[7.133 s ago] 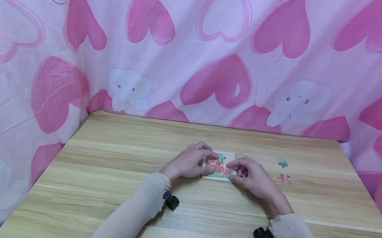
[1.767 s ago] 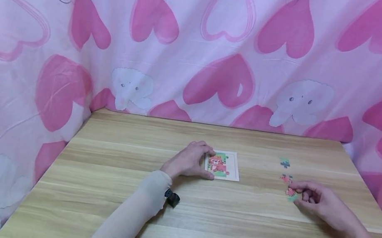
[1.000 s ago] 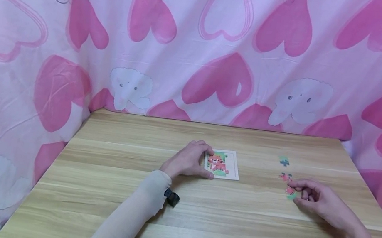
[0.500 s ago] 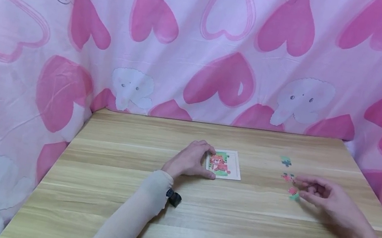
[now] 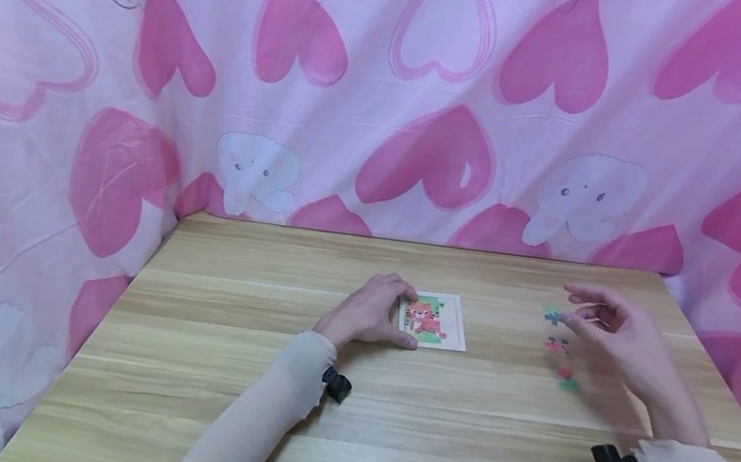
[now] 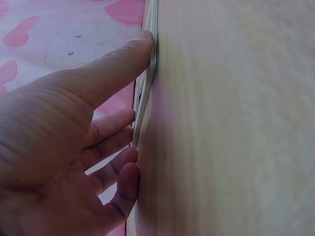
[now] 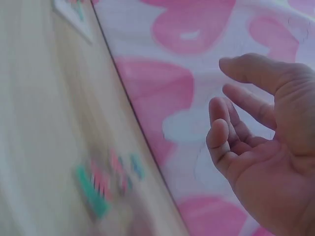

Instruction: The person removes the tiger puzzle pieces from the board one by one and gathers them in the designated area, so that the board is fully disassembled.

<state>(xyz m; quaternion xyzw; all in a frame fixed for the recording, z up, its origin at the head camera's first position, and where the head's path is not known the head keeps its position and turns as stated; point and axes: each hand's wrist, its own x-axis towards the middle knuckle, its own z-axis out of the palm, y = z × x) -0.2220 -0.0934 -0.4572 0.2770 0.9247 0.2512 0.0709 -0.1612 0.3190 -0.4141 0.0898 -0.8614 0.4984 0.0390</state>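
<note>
A small jigsaw puzzle board with a pink tiger picture lies on the table, its right part bare white. My left hand holds the board at its left side, thumb on the near edge and fingers at the far edge. My right hand is raised above the table at the right with nothing in it, fingers loosely bent. Close to its fingertips in the head view lies a green-blue puzzle piece. Nearer me are a pink-blue piece and a pink-green piece.
The wooden table reaches back to a pink curtain printed with hearts, which also hangs at both sides. A black wrist camera sits on the left sleeve, another black camera on the right.
Seven seconds ago my right hand was at the board and two pieces lay at the right. A third piece now lies there; my right hand has left it, rising and moving away from me.
</note>
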